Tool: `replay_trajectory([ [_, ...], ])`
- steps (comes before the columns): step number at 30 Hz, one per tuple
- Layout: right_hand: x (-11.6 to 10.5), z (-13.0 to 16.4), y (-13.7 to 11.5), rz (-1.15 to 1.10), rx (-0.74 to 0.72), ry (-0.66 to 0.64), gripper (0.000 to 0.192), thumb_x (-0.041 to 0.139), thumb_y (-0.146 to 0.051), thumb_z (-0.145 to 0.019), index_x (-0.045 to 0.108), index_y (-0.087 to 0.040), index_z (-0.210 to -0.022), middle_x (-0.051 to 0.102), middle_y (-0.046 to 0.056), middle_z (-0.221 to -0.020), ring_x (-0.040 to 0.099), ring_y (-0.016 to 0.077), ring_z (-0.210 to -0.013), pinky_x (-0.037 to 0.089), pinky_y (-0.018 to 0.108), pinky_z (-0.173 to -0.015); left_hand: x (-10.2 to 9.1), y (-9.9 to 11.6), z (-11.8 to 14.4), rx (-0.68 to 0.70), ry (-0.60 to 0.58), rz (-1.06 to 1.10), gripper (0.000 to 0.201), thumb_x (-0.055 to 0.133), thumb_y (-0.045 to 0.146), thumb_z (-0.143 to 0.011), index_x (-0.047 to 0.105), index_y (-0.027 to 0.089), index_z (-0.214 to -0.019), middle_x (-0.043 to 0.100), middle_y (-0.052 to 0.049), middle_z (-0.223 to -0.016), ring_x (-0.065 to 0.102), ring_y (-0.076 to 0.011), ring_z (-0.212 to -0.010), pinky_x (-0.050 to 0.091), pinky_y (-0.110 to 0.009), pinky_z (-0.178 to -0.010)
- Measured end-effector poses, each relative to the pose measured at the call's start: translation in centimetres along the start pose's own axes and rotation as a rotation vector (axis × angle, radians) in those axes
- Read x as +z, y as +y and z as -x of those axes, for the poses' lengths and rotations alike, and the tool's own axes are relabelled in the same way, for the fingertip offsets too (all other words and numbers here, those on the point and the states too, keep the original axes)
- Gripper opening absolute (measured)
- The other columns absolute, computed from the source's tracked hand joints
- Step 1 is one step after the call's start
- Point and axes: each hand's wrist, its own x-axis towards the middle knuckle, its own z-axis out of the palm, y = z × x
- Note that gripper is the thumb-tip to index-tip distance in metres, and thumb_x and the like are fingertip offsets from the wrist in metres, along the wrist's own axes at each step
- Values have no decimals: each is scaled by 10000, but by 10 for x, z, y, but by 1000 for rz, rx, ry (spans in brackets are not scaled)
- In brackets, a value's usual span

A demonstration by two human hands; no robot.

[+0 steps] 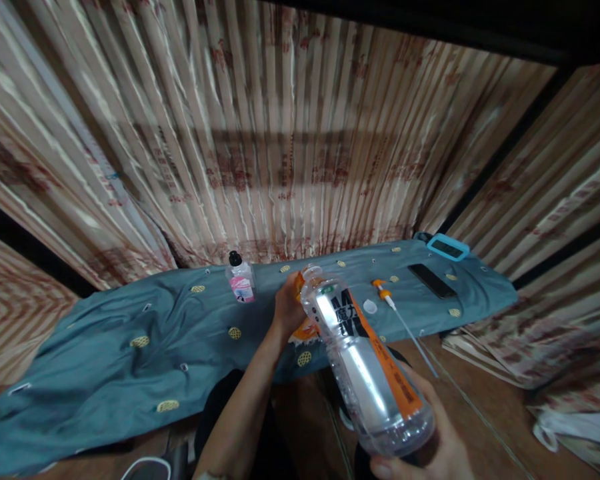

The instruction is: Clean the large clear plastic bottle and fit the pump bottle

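Teal cloth covers the ledge below striped curtains.

right hand cut off by bottom edge under the clear bottle, left hand fingers hidden behind the bottle neck plus something orange, small bottle label unreadable

R hand grips base of clear plastic bottle, tilted, neck pointing away from me, orange/black label up. L hand at bottle neck, fingers on orange cloth. Below: teal fabric over surface. On it: small pink-label bottle w/ black cap, orange-tipped stick, white cap, black phone, blue-framed device. Pleated curtain behind.
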Motion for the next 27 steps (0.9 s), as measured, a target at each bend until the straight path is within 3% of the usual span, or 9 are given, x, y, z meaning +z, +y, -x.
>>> replay_trajectory([
  [13,-10,-3,4,39,3,-145,989,957,-370,-578,449,-244,-1417,701,116,-1346,692,331,-1205,596,317,-942,2,-4,0,14,12,-4,279,701,298,-774,647,214,-1035,768,-64,-1002,739,-258,-927,582,-359,-844],
  [27,-8,-2,0,40,25,-124,1004,963,-379,-564,453,-227,-1415,683,137,-1367,672,341,-1233,577,334,-978,-1,0,0,7,0,30,322,704,293,-770,655,217,-1079,762,-70,-1091,729,-266,-1010,572,-376,-901],
])
